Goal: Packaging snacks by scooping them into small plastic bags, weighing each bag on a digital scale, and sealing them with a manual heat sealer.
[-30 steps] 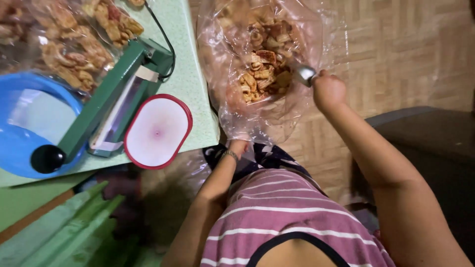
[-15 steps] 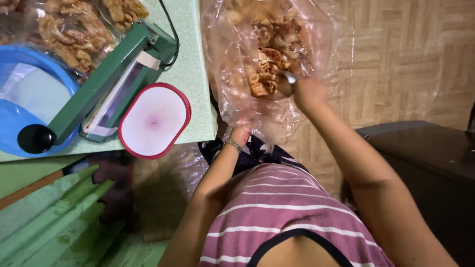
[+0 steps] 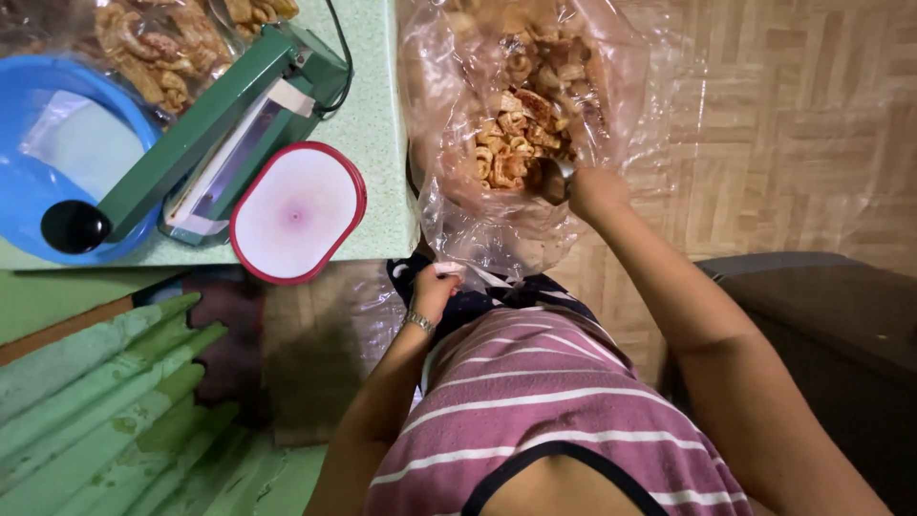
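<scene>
Right hand grips a metal scoop sunk in the still-heaped snack bag; left hand pinches the plastic below.

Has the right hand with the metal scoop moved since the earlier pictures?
Yes. The right hand has gone from the right edge of the clear bag in toward the snacks, its scoop now among them.

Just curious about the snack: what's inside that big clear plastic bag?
The clear plastic bag holds curled, golden-brown fried crackling pieces. The right hand dips a metal scoop in; its bowl is mostly buried.
</scene>
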